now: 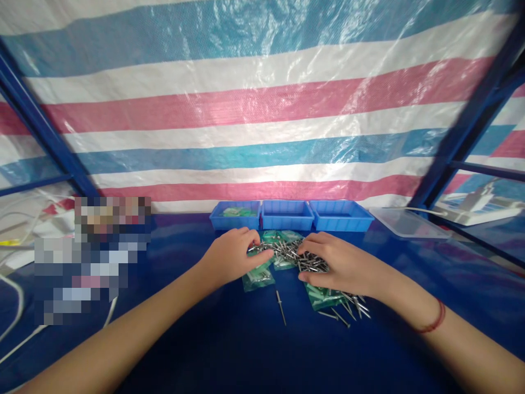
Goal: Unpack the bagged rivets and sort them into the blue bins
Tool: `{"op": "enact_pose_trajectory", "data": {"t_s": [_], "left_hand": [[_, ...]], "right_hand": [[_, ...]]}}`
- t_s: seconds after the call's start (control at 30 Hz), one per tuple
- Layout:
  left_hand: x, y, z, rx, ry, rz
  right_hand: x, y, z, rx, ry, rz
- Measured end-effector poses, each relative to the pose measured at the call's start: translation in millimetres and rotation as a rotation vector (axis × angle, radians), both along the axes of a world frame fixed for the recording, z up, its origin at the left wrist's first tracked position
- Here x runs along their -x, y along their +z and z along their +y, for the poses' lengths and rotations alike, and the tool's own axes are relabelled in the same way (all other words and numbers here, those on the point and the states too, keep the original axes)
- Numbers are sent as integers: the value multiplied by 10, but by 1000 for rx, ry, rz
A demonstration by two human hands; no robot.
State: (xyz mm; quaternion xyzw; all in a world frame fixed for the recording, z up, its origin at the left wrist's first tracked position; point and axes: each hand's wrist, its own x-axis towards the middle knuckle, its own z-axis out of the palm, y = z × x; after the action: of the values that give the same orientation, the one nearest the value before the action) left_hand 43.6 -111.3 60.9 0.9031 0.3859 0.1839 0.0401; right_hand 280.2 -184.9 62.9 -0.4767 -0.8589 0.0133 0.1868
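Note:
A heap of silver blind rivets (287, 249) lies on the blue table, partly on top of green-and-clear plastic bags (257, 279). My left hand (229, 254) rests at the heap's left side, thumb apart from the curled fingers, some fingertips hidden. From the right, my right hand (338, 261) reaches over the heap with thumb and fingers apart, touching rivets. Another green bag (322, 298) sticks out beneath it. One single rivet (281, 307) lies apart in front of the heap. Several loose rivets (355, 307) are scattered below my right wrist.
Three blue bins stand in a row behind the heap; the left bin (234, 226) contains green bags. A clear plastic lid (410, 223) lies right of them. White cables (18, 298) run along the left. Blue metal posts (463, 120) and a striped tarp (262, 115) enclose the table.

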Motion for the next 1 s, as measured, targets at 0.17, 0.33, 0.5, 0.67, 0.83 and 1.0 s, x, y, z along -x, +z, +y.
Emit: {"op": "enact_pose_trajectory", "data": {"t_s": [0.17, 0.33, 0.5, 0.67, 0.83, 1.0], "left_hand": [[157, -116, -89, 195, 9, 30], [145, -142, -77, 263, -3, -98], [129, -85, -116, 160, 16, -164], [120, -77, -86, 187, 31, -208], [77, -46, -135, 139, -35, -330], [-5, -14, -309, 289, -170, -513]], "right_hand": [[121, -75, 30, -88, 33, 27], [268, -104, -14, -119, 69, 21], [362, -135, -59, -155, 76, 80], [421, -224, -64, -149, 31, 168], [463, -319, -67, -176, -83, 305], [511, -303, -92, -14, -165, 579]]}}
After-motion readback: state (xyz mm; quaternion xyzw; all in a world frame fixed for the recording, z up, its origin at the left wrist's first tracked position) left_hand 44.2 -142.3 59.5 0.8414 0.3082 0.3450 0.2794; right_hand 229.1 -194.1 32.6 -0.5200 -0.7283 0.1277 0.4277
